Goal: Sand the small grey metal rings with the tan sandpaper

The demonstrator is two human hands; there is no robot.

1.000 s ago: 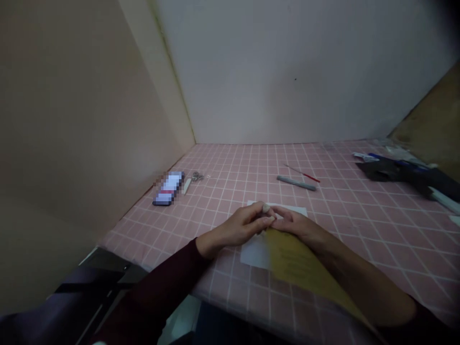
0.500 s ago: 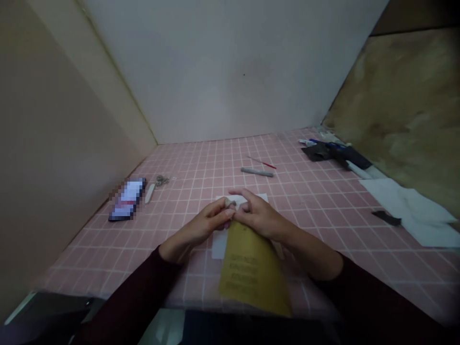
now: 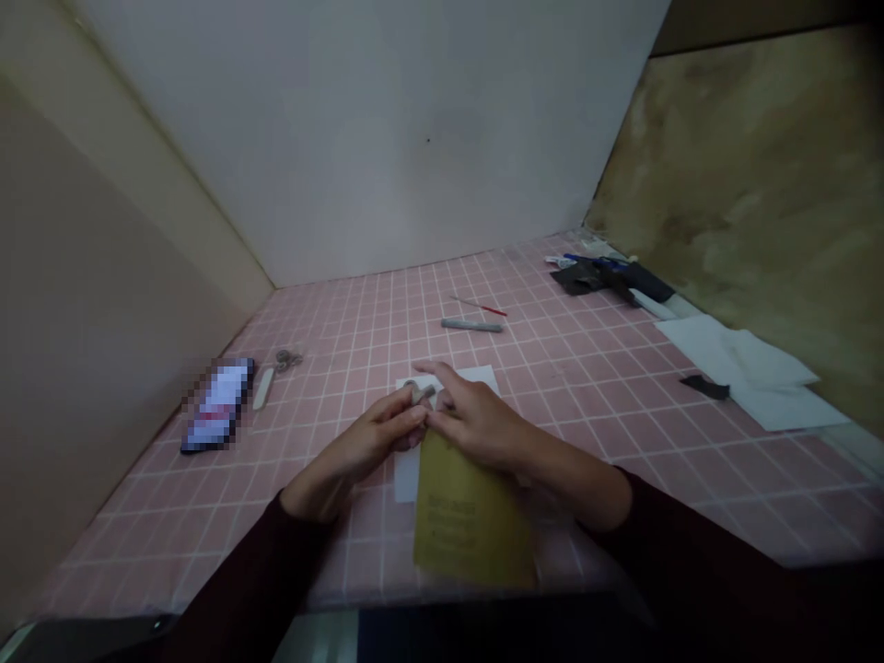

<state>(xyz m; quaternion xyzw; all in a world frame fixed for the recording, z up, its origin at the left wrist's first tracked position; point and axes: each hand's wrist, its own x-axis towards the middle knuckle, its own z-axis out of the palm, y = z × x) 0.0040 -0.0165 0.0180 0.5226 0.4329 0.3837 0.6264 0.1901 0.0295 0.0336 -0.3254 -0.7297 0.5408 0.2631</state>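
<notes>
Head view:

1. In the left hand (image 3: 373, 435), pinched between thumb and finger: a small pale piece (image 3: 423, 394), over the white paper (image 3: 406, 474) near the front of the pink checked tabletop (image 3: 331, 341).

2. With the right hand (image 3: 487, 424), curled close against the left, index finger stretched out beyond the piece. At its thumb, the upper end of a yellow printed sheet (image 3: 470, 525). Possibly clamped there, but cannot tell how firmly (too much hidden by the fingers).

3. Judging from looks: light, small, probably rigid, perhaps brittle where thin. Best to hold the piece by its thicker part, close to the end, with a soft pinch. Impossible to tell whether slick or rough.

4. For the yellow sheet: thin and light, bendable, with a slight bow down its length. Best to grasp near the upper edge, flat between thumb and fingers, to avoid a crease.

5. Beyond the white paper, a grey stick (image 3: 471, 325) and, just behind it, a slim red tool (image 3: 492, 310).

6. Off to the left, a phone (image 3: 219, 405), with a white strip (image 3: 263, 389) beside it. Off to the right, white sheets (image 3: 752, 368) and a dark scrap (image 3: 704, 387).
</notes>
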